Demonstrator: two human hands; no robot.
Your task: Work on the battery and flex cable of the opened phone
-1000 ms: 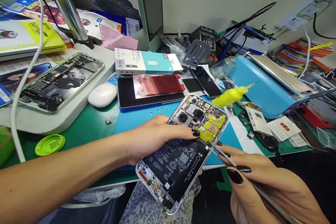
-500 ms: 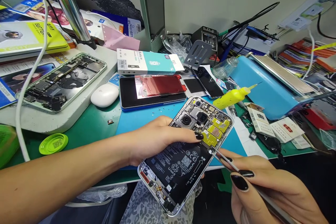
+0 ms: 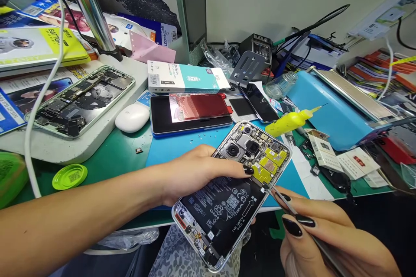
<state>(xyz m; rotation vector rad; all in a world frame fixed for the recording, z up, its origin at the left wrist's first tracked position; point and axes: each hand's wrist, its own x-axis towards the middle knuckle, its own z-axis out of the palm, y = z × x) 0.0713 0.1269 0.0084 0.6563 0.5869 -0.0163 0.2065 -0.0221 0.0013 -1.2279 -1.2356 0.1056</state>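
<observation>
An opened smartphone (image 3: 227,212) is tilted above the desk's front edge, its back off so the black battery, cameras and yellow-covered board show. My left hand (image 3: 198,171) is closed around its left side, with the thumb pressed near the yellow parts and the other fingers mostly hidden beneath. My right hand (image 3: 328,238) pinches slim metal tweezers (image 3: 320,244). Their tip touches the phone's right edge, by a small white tab at the battery's upper corner. Whether the tips grip the tab I cannot tell.
Behind the phone lie a blue mat (image 3: 172,149), a dark phone with a red film (image 3: 206,106) and a yellow needle bottle (image 3: 289,122). A second opened phone (image 3: 84,99) rests at left near a white mouse-shaped case (image 3: 132,117). A blue machine (image 3: 325,108) stands at right.
The whole view has shifted slightly. My right hand and the tweezers have moved very little at the phone's edge; my left hand keeps the same hold.
</observation>
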